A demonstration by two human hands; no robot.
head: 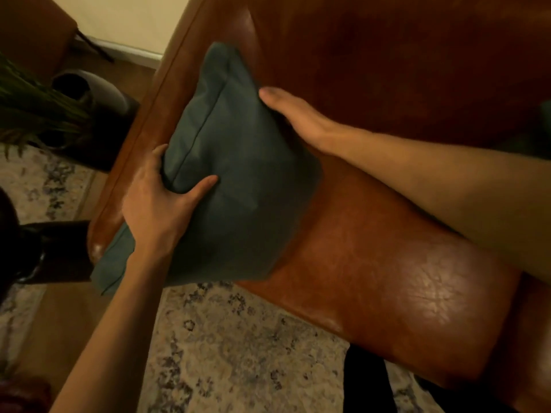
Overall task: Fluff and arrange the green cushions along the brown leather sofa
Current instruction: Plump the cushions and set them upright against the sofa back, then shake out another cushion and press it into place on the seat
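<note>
A dark green cushion (235, 171) stands tilted at the left end of the brown leather sofa (387, 263), leaning toward the armrest. My left hand (161, 210) grips its lower left edge, thumb on the front face and fingers behind. My right hand (295, 114) presses flat against the cushion's right side near the backrest; its fingers are hidden behind the cushion. A sliver of a second green cushion (541, 129) shows at the right edge of the view.
A patterned pale rug (238, 353) covers the floor in front of the sofa. A potted plant (32, 108) and dark pots stand left of the armrest. A dark object (44, 251) sits by the sofa's left corner.
</note>
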